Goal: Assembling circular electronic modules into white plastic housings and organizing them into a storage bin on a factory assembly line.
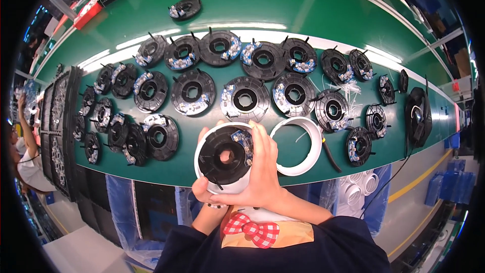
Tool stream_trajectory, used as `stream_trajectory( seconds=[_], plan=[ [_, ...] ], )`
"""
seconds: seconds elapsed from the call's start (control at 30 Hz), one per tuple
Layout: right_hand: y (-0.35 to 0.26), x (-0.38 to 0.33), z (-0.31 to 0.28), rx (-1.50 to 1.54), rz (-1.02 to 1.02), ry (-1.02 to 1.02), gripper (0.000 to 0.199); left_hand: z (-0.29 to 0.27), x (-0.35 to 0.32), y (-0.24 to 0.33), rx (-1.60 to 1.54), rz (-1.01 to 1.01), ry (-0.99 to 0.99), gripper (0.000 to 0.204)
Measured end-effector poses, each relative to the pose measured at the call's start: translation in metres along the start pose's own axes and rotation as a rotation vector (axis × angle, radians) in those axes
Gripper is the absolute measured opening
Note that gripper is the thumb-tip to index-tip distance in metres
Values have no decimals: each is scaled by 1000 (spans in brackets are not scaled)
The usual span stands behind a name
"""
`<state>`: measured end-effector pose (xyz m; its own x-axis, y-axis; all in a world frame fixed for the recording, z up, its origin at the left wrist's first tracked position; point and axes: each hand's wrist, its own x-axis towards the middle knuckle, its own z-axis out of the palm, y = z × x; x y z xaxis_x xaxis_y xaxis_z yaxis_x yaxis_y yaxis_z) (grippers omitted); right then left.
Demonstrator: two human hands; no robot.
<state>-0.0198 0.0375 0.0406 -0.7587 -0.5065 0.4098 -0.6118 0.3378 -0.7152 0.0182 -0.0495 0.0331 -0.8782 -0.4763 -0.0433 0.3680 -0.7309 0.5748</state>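
My left hand point(201, 190) and my right hand point(267, 164) are closed around a white ring-shaped housing point(228, 189) above the table's near edge. Inside it sits a black round disc point(211, 157) with a centre hole and a blue circuit board point(244, 140) along one side. My left thumb presses the lower left rim, while the right hand wraps the right side. Just right of my hands, another white ring point(317, 144) lies on the green table point(202, 174). Beside that ring is a dark curved tool handle point(331, 157) with a yellow part; its kind is unclear.
Many black discs with circuit boards point(246, 99) cover the table in rows. Thin white strips point(348, 92) lie among them. Black trays point(61, 131) stand at left, a black device point(418, 119) at right. Below, a lined bin holds white rings point(352, 194). Another person point(29, 154) is far left.
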Motion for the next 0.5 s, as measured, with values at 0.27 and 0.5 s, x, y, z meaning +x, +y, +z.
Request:
stream_trajectory(
  seconds=[0.27,0.5],
  plan=[
    [-14,6,-24,92,-168,-58,107,0,-12,20,135,129,-115,87],
    [-4,25,-37,557,-80,20,41,-11,-43,10,454,429,-253,90]
  ],
)
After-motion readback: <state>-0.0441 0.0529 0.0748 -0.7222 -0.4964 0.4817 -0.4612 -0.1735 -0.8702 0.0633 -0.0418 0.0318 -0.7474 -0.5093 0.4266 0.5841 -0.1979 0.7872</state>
